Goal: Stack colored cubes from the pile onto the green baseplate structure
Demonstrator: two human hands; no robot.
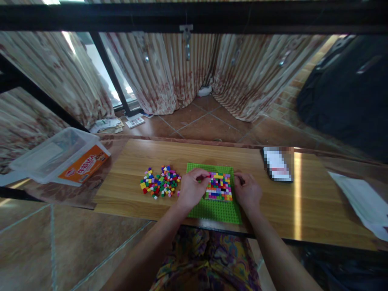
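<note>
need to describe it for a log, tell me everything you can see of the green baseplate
The green baseplate is a flat, square, studded board, plastic by its look, bright lime green. It lies flat on the wooden table, at its near edge. A rectangular patch of small multicoloured bricks covers its upper right part; the rest is bare studs. The left hand rests over its left side, fingertips at the patch's top edge, and the right hand is at its right edge.

Long wooden worktop (303,210): pale grain, smooth, glossy where light is reflected. Square green plastic baseplate (218,212): studded, matt. Heap of small multicoloured plastic bricks (160,186): shiny. Clear plastic lidded box (57,155): translucent, smooth, orange paper label attached. Striped cloth curtains (169,68): pleated, matt.
</note>
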